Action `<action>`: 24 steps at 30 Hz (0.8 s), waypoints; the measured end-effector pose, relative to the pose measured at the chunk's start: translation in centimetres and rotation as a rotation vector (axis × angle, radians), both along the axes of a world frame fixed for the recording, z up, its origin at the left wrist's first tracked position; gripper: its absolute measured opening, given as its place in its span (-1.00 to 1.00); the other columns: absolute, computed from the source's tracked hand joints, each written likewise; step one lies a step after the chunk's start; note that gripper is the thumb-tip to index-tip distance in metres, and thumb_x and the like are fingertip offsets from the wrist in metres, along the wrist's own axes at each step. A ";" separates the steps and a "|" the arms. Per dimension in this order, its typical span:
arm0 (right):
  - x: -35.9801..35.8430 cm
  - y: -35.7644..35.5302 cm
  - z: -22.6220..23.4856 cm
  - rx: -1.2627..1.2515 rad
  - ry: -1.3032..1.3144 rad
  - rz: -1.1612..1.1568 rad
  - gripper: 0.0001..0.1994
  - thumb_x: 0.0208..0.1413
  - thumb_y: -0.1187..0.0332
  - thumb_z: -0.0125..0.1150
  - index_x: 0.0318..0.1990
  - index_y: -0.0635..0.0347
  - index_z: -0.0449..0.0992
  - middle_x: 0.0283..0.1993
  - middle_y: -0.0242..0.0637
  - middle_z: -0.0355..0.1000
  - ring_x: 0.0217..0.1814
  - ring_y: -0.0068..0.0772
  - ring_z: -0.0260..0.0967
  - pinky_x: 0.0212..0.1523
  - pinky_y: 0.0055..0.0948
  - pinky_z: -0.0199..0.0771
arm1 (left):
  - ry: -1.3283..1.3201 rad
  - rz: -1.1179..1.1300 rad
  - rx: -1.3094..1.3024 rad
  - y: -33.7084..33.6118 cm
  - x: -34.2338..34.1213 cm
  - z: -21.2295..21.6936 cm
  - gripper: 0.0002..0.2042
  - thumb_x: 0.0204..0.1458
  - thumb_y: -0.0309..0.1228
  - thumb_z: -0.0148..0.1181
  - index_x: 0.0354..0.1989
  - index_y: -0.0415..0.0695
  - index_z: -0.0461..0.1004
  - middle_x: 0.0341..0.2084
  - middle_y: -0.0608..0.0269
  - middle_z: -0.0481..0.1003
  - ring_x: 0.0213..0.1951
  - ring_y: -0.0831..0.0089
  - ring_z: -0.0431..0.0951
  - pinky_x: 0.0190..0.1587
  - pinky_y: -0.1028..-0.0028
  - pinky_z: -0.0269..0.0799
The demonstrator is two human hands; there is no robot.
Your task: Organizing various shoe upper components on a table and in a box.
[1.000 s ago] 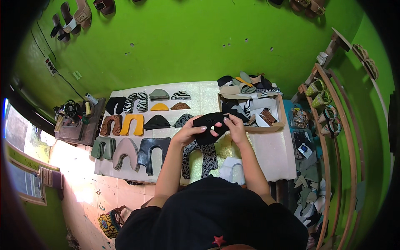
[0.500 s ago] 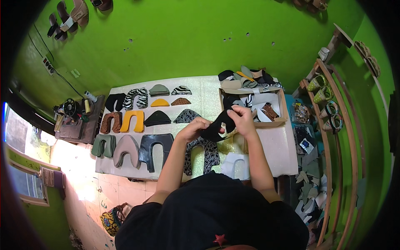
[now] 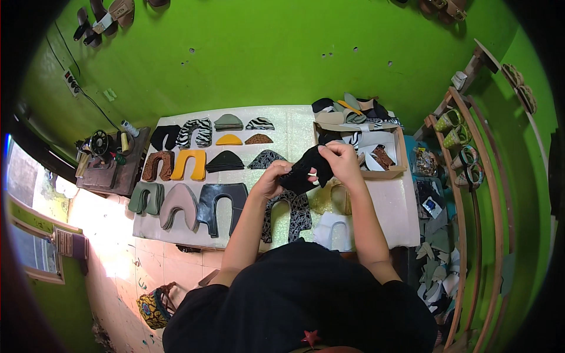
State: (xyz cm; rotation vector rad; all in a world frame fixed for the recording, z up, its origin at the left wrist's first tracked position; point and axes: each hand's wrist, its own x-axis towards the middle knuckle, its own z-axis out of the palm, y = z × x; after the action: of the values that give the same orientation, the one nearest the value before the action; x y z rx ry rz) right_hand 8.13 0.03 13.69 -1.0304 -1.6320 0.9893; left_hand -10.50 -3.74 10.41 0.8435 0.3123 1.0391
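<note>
Between my two hands, raised over the table, is a black curved shoe-upper piece with a gap near its lower middle. My left hand pinches its left end, and my right hand grips the upper right end. Below them lie a grey-black patterned U-shaped piece, a gold-tan one partly behind my right forearm, and a white U-shaped piece. An open cardboard box with cut scraps stands just beyond my right hand.
Stacks of cut U-shaped and half-round pieces, including yellow, zebra-striped and dark grey ones, cover the table's left. A sewing machine stands at far left. A wooden rack with sandals and a scrap heap are at right.
The black piece has been turned and lifted slightly, its right end now higher and more spread. Both hands keep hold of it. The whole view has shifted a little.
</note>
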 end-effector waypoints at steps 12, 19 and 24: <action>-2.4 -0.3 -2.0 -0.116 0.146 0.136 -0.76 -0.02 0.37 0.12 -0.57 0.42 0.44 -0.58 -0.41 0.31 -0.50 -0.68 0.17 -0.44 -0.63 0.17 | -0.174 0.042 0.030 -1.8 -3.1 0.3 -0.50 -0.27 -0.31 0.21 -0.13 -0.10 0.14 -0.32 0.09 0.37 -0.27 0.28 0.45 -0.10 0.31 0.33; -7.2 -0.6 -4.2 -0.556 0.371 0.540 -0.79 0.02 0.30 0.09 -0.42 0.29 0.51 -0.41 -0.38 0.44 -0.37 -0.68 0.30 -0.29 -0.62 0.25 | -0.177 0.048 -0.026 -3.0 -7.2 2.3 -0.57 -0.18 -0.58 0.07 -0.09 -0.08 0.11 -0.41 0.12 0.34 -0.44 0.36 0.42 -0.19 0.30 0.34; -10.6 -0.8 -5.3 -0.538 0.480 0.583 -0.79 0.01 0.31 0.10 -0.42 0.33 0.50 -0.44 -0.37 0.44 -0.41 -0.66 0.31 -0.34 -0.63 0.28 | -0.115 0.082 -0.051 -3.2 -11.0 2.4 -0.67 -0.08 -0.60 -0.01 -0.12 -0.12 0.11 -0.47 0.14 0.34 -0.50 0.39 0.41 -0.25 0.35 0.37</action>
State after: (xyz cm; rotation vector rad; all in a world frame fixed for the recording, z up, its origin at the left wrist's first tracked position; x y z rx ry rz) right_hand -2.45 -0.82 8.36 -0.5610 -1.2959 1.9742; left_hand -21.50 -6.96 12.80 0.7270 0.2770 1.1463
